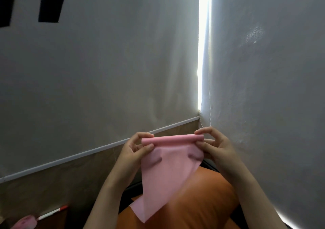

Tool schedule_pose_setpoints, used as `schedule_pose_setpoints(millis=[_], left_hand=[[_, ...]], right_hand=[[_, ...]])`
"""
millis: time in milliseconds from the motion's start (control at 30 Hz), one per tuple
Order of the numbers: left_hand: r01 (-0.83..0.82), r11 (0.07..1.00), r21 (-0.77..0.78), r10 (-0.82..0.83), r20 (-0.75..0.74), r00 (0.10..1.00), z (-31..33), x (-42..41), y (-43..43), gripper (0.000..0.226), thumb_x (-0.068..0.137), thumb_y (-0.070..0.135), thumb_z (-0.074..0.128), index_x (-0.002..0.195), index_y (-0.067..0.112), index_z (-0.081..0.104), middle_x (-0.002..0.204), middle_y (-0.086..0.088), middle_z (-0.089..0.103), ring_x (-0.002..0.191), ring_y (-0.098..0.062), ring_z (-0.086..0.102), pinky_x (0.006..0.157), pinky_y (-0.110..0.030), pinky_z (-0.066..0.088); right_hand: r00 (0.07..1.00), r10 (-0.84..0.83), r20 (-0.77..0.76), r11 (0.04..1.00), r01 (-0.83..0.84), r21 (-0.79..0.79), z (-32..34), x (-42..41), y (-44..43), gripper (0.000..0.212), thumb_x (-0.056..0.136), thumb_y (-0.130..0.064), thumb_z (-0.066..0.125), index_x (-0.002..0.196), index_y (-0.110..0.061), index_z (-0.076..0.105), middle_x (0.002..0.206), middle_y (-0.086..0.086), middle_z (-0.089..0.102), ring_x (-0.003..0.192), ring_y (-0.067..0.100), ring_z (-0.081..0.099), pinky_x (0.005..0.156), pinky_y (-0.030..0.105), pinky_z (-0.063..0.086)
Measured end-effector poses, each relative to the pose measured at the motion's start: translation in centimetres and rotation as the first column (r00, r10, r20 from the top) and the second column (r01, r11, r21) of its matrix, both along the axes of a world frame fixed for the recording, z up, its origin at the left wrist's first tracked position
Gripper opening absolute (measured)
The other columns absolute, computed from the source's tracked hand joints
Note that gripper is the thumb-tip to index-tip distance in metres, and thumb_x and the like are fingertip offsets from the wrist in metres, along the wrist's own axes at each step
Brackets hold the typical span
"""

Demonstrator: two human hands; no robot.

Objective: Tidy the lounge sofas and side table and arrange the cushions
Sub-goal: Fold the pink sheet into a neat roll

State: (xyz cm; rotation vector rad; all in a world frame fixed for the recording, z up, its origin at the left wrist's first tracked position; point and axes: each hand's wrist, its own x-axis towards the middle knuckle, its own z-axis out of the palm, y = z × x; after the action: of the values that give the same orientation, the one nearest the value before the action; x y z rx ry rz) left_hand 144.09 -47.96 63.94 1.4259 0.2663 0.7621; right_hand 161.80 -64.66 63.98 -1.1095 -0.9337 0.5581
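Pink sheet [165, 172], thin and soft-looking, is hanging in the air in front of the wall corner, its top edge curled into a small roll. Both hands are holding that roll level. The left hand [133, 149] is pinching the roll's left end, thumb on the near face and fingers behind, so its grip is closed on the sheet. The right hand [216, 144] is pinching the right end in the same way, with its grip closed on the sheet too. The loose part of the sheet is drooping down to a point above an orange cushion [197, 202], which is lying below the forearms. To the lower left, a red-and-white pen [52, 212] is resting beside a pink fuzzy thing [24, 221], blurred. A blind cord [209, 95] is hanging down the bright gap in the corner.
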Motion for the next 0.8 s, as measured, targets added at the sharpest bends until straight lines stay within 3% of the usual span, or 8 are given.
schedule_pose_setpoints(millis=[100, 233, 300, 367, 467, 567, 667, 800], left_hand=[[-0.051, 0.998, 0.048, 0.053, -0.043, 0.998, 0.08, 0.05, 0.25, 0.031, 0.072, 0.032, 0.082, 0.093, 0.016, 0.065, 0.085, -0.010, 0.068, 0.077, -0.027, 0.063, 0.071, -0.044, 0.054], [-0.104, 0.994, 0.033, 0.104, -0.004, 0.995, 0.35, 0.65, -0.02, 0.016, 0.081, 0.022, 0.067, 0.088, 0.010, 0.060, 0.076, -0.009, 0.066, 0.064, -0.018, 0.064, 0.057, -0.028, 0.054], [-0.072, 0.997, 0.020, 0.072, 0.000, 0.997, 0.46, 0.77, -0.28, 0.016, 0.083, 0.017, 0.064, 0.096, 0.009, 0.060, 0.079, -0.011, 0.069, 0.069, -0.020, 0.068, 0.060, -0.029, 0.058], [-0.051, 0.999, 0.014, 0.051, -0.011, 0.999, 0.41, 0.75, -0.39, 0.026, 0.082, 0.018, 0.065, 0.107, 0.013, 0.059, 0.086, -0.013, 0.072, 0.076, -0.024, 0.071, 0.064, -0.031, 0.060], [-0.063, 0.998, 0.027, 0.064, -0.024, 0.998, 0.18, 0.68, -0.05, 0.033, 0.079, 0.017, 0.067, 0.111, 0.013, 0.060, 0.094, -0.012, 0.073, 0.083, -0.024, 0.071, 0.066, -0.028, 0.058], [-0.063, 0.996, 0.069, 0.066, -0.039, 0.997, 0.14, 0.56, 0.16, 0.031, 0.076, 0.014, 0.069, 0.106, 0.009, 0.064, 0.096, -0.011, 0.072, 0.090, -0.024, 0.070, 0.073, -0.029, 0.058], [-0.059, 0.994, 0.090, 0.063, -0.038, 0.997, 0.29, 0.44, 0.06, 0.024, 0.080, 0.012, 0.067, 0.103, 0.008, 0.064, 0.094, -0.009, 0.071, 0.087, -0.022, 0.069, 0.069, -0.027, 0.057], [0.005, 1.000, 0.027, -0.004, -0.032, 0.999, 0.54, 0.48, -0.35, 0.016, 0.088, 0.014, 0.061, 0.103, 0.010, 0.058, 0.092, -0.013, 0.069, 0.081, -0.026, 0.068, 0.062, -0.033, 0.058]], right_hand=[[1.000, -0.001, 0.006, 1.000, 0.001, -0.014, 0.14, 0.17, -0.07, 0.022, 0.081, 0.005, 0.066, 0.096, -0.011, 0.064, 0.087, 0.020, 0.071, 0.076, 0.034, 0.070, 0.073, 0.046, 0.058], [1.000, -0.025, 0.016, 1.000, 0.025, -0.015, 0.54, -0.17, 0.00, 0.039, 0.060, -0.033, 0.087, 0.088, -0.012, 0.067, 0.085, 0.020, 0.071, 0.076, 0.037, 0.071, 0.077, 0.061, 0.054], [0.997, -0.077, 0.008, 0.997, 0.077, -0.003, 0.60, -0.21, 0.16, 0.038, 0.060, -0.038, 0.087, 0.083, -0.013, 0.068, 0.080, 0.020, 0.070, 0.072, 0.034, 0.070, 0.077, 0.064, 0.053], [0.996, -0.095, -0.002, 0.995, 0.095, 0.004, 0.64, -0.19, 0.17, 0.021, 0.068, -0.024, 0.079, 0.084, -0.015, 0.068, 0.081, 0.019, 0.071, 0.072, 0.034, 0.070, 0.077, 0.062, 0.052], [0.995, -0.094, 0.014, 0.995, 0.094, -0.024, 0.64, -0.02, 0.03, 0.030, 0.076, -0.007, 0.073, 0.103, -0.017, 0.065, 0.089, 0.016, 0.074, 0.079, 0.032, 0.071, 0.073, 0.048, 0.059], [0.994, -0.106, 0.039, 0.994, 0.107, -0.025, 0.60, 0.03, -0.21, 0.029, 0.080, 0.004, 0.069, 0.104, -0.012, 0.066, 0.090, 0.012, 0.074, 0.081, 0.027, 0.072, 0.063, 0.031, 0.059], [0.994, -0.100, 0.038, 0.995, 0.101, -0.012, 0.46, 0.05, -0.23, 0.021, 0.081, 0.003, 0.068, 0.098, -0.010, 0.069, 0.090, 0.013, 0.074, 0.081, 0.027, 0.071, 0.062, 0.030, 0.059], [0.998, -0.062, 0.016, 0.998, 0.062, -0.023, 0.65, -0.11, -0.35, 0.013, 0.079, -0.017, 0.068, 0.092, -0.017, 0.067, 0.088, 0.018, 0.072, 0.077, 0.030, 0.070, 0.066, 0.038, 0.059]])
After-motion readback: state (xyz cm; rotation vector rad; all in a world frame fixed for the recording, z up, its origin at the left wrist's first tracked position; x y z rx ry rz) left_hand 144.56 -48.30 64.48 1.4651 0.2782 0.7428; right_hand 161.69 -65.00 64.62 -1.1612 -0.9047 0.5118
